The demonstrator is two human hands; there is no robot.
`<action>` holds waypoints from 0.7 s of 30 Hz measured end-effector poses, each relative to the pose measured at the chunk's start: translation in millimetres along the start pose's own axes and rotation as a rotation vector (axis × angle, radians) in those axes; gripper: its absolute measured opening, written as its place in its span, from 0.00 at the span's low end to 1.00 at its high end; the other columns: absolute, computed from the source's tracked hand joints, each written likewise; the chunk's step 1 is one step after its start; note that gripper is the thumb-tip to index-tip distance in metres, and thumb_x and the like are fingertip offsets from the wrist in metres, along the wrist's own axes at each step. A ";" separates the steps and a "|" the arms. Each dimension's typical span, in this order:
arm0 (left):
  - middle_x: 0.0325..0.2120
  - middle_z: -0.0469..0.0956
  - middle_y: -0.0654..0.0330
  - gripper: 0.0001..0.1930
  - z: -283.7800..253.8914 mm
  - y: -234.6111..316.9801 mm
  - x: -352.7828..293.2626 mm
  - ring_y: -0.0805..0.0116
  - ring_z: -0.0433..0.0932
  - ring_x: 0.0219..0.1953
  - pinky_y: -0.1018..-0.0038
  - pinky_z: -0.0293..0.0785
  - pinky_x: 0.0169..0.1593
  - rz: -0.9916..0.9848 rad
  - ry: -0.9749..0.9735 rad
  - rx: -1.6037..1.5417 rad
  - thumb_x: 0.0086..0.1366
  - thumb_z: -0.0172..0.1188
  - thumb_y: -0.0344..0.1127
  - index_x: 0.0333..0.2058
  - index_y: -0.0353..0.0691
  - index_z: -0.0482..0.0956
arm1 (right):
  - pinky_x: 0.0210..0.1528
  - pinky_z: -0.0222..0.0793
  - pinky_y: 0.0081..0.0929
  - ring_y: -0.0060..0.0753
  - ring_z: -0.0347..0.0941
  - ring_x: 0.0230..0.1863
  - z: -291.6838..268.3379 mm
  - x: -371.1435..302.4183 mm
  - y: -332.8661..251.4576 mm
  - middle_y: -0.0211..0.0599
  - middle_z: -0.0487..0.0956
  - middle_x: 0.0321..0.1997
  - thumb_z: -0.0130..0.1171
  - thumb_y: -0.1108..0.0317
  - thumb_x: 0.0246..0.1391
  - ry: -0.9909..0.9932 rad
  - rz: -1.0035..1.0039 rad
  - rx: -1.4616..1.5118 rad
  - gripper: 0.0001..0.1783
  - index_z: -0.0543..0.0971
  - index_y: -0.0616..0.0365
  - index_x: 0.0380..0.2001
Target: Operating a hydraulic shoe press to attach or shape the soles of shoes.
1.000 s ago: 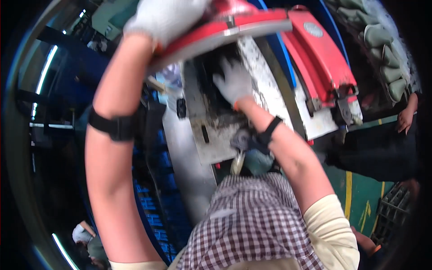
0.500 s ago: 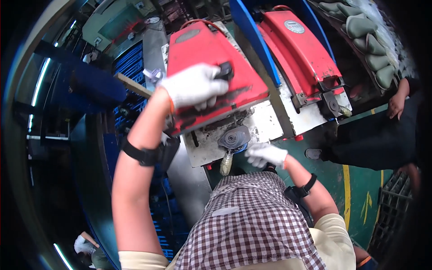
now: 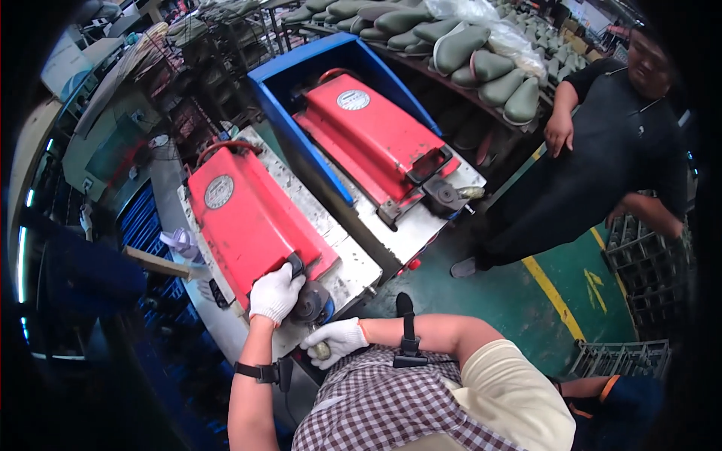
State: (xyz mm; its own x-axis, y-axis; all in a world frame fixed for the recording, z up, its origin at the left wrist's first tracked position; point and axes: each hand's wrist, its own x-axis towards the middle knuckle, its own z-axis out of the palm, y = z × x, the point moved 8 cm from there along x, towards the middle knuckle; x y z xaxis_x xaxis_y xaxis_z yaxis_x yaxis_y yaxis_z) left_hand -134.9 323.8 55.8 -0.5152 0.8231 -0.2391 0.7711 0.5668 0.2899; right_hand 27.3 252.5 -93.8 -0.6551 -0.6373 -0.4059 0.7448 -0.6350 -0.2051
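A red machine lid [image 3: 248, 218] lies closed on its grey metal base [image 3: 346, 263] in front of me. My left hand [image 3: 275, 293], in a white glove, presses on the black latch at the lid's near edge. My right hand [image 3: 333, 340], also gloved, is closed around a small knobbed lever under a round dark dial [image 3: 312, 304] at the machine's front. Both forearms wear black straps.
A second red-lidded machine [image 3: 376, 143] sits to the right, beside a blue panel [image 3: 308, 143]. A person in dark clothes [image 3: 602, 165] stands at the right on the green floor. Green shoe lasts [image 3: 466, 52] fill a rack behind. Grey crates [image 3: 632, 278] stand far right.
The raised red lid has come down and now lies closed. My left hand followed it down to its near edge. My right hand left the machine's inside and gripped the front lever.
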 end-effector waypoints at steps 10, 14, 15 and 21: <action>0.30 0.84 0.44 0.19 -14.7 -7.2 -16.1 0.43 0.85 0.37 0.53 0.79 0.43 -0.149 0.183 -0.217 0.68 0.59 0.53 0.38 0.41 0.81 | 0.26 0.63 0.25 0.21 0.67 0.25 -43.5 -170.2 -137.2 0.26 0.75 0.28 0.57 0.54 0.61 0.718 -0.305 -0.947 0.18 0.81 0.52 0.48; 0.28 0.84 0.47 0.15 -5.5 -21.8 -16.4 0.57 0.87 0.34 0.62 0.78 0.40 -0.163 0.267 -0.457 0.70 0.60 0.47 0.38 0.40 0.84 | 0.79 0.49 0.39 0.52 0.55 0.78 -12.5 -210.9 -246.3 0.56 0.63 0.75 0.51 0.50 0.62 0.972 -0.724 -1.461 0.34 0.73 0.61 0.65; 0.26 0.83 0.49 0.13 -7.0 -20.8 -16.0 0.63 0.85 0.31 0.66 0.78 0.39 -0.085 0.364 -0.477 0.71 0.60 0.44 0.39 0.39 0.83 | 0.76 0.57 0.37 0.54 0.63 0.73 -3.6 -227.7 -270.7 0.55 0.70 0.71 0.52 0.50 0.62 1.137 -0.723 -1.451 0.35 0.71 0.61 0.67; 0.37 0.84 0.57 0.09 4.7 -35.8 -15.2 0.68 0.82 0.38 0.71 0.78 0.46 -0.190 0.608 -1.003 0.72 0.59 0.30 0.47 0.33 0.79 | 0.55 0.75 0.41 0.47 0.81 0.49 4.7 -349.8 -257.4 0.46 0.84 0.43 0.58 0.53 0.57 1.516 -1.245 -1.408 0.20 0.85 0.55 0.44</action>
State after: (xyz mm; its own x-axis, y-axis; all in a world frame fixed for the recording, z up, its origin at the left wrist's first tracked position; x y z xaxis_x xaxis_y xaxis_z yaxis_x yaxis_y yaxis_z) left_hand -152.8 290.8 44.8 -0.8915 0.4508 0.0437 0.1649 0.2334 0.9583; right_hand 64.1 636.8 105.2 -0.6450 0.6741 0.3600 0.2718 0.6426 -0.7164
